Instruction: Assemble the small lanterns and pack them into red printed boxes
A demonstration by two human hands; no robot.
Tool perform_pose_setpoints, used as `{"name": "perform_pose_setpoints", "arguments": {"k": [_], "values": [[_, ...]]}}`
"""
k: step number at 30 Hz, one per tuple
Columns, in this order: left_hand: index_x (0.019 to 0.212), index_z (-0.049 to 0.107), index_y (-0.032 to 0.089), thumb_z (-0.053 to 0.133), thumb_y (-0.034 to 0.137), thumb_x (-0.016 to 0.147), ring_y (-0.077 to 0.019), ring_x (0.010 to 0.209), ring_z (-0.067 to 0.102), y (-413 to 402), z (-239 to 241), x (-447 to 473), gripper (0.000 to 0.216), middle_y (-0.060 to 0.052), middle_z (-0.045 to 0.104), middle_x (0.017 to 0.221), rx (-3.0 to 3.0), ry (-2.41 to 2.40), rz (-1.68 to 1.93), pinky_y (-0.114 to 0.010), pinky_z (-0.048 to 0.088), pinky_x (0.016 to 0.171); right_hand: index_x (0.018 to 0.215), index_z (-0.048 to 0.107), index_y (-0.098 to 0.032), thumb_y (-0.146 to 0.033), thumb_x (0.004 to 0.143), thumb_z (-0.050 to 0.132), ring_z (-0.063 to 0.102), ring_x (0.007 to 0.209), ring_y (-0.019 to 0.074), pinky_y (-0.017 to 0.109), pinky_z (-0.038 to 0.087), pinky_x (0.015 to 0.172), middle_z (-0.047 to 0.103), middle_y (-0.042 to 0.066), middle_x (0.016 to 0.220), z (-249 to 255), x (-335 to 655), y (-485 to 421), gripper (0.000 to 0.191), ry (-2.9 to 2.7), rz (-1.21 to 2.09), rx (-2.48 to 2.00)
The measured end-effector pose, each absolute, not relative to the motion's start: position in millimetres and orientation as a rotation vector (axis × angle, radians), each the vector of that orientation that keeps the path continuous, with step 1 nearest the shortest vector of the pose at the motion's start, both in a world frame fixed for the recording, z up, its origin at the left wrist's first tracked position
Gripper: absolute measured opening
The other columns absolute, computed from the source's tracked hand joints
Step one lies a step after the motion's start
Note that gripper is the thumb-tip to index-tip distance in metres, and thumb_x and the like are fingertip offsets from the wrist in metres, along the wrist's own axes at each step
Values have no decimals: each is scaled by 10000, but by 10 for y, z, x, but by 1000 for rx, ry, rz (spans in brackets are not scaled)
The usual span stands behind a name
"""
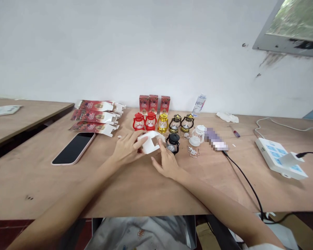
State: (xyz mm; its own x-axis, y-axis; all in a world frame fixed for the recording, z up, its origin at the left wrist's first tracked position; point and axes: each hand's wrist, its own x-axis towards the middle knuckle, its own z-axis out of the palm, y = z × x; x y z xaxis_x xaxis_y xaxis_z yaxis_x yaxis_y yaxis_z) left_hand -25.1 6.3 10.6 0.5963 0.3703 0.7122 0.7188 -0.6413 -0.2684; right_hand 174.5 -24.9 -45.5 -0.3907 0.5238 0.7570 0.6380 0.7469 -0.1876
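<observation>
Both hands closed on small white folded cardboard box [150, 141] at table centre: left hand [127, 147] gripping its left side, right hand [167, 160] pinching its right edge, beside black miniature lantern [173, 143].

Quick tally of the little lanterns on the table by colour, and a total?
Red lanterns: 2
Gold lantern: 1
Dark lanterns with gold tops: 2
Black lantern, beside the right hand: 1
White lantern, lying tilted: 1
Total: 7
</observation>
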Motion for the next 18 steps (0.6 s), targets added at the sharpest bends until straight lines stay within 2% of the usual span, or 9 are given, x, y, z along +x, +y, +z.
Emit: {"name": "perform_pose_setpoints", "arguments": {"k": [2, 4, 8, 12, 15, 18], "values": [[1124, 537, 298, 575, 401, 814, -235, 1023, 598, 47, 59, -283, 328, -82, 599, 1189, -2272, -777, -831, -348, 491, 810, 1454, 79, -133, -267, 873, 454, 633, 911, 247, 386, 536, 779, 619, 157, 1103, -445, 1751, -251, 704, -2056, -134, -883], [1177, 519, 334, 584, 379, 820, -236, 1077, 576, 47, 17, -324, 366, -81, 577, 1224, -2250, -726, -853, -363, 482, 854, 1414, 222, -151, -275, 872, 473, 616, 992, 244, 379, 538, 807, 589, 160, 1139, -428, 1757, -259, 609, -2031, -121, -854], [1248, 486, 319, 600, 370, 828, -249, 1120, 556, 83, -45, -374, 439, -114, 566, 1229, -2245, -721, -903, -389, 485, 877, 1160, 497, -156, -315, 869, 515, 586, 1084, 235, 369, 533, 853, 550, 168, 1175, -401, 1781, -274, 332, -1967, -63, -798], [1227, 514, 344, 597, 331, 836, -237, 1159, 538, 97, -77, -367, 400, -97, 564, 1250, -2320, -692, -946, -416, 460, 936, 975, 602, -188, -295, 890, 492, 602, 1053, 207, 374, 530, 878, 472, 147, 1309, -383, 1815, -276, 175, -1982, -12, -777], [1224, 519, 344, 606, 300, 831, -235, 1170, 533, 81, -81, -348, 406, -100, 550, 1274, -2328, -658, -986, -419, 465, 936, 1087, 622, -201, -241, 902, 462, 601, 1033, 200, 387, 528, 890, 411, 141, 1367, -386, 1820, -278, 247, -1939, -32, -767], [1223, 528, 351, 619, 286, 822, -245, 1192, 519, 66, -78, -337, 417, -99, 533, 1300, -2362, -641, -1004, -429, 462, 949, 1223, 576, -240, -234, 918, 417, 589, 1062, 214, 409, 529, 892, 402, 126, 1379, -401, 1805, -286, 343, -1901, 0, -781]]}}
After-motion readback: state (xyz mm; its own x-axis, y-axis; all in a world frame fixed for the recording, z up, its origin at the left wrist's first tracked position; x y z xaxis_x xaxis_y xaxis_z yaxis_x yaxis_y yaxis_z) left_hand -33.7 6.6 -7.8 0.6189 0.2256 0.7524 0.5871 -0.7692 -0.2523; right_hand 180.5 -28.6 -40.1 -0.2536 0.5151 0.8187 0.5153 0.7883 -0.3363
